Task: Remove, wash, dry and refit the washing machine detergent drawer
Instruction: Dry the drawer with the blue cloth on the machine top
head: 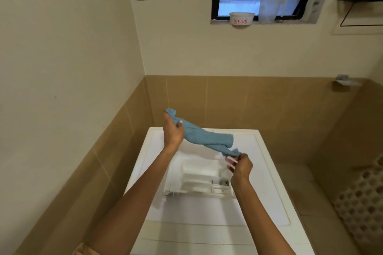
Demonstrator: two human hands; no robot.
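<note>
The white detergent drawer (199, 180) lies on top of the white washing machine (269, 198), out of its slot. A blue cloth (207, 137) is stretched above the drawer between both hands. My left hand (173, 130) grips the cloth's upper left end, raised over the machine's back left corner. My right hand (241, 164) pinches the lower right end, just above the drawer's right side. The cloth hangs in a twisted roll between them. Part of the drawer's right edge is hidden behind my right hand.
Tan tiled walls close in behind and to the left of the machine. A white perforated basket (364, 198) stands at the right. On the window sill above sit a white tub (241, 19) and a clear jug (269, 9).
</note>
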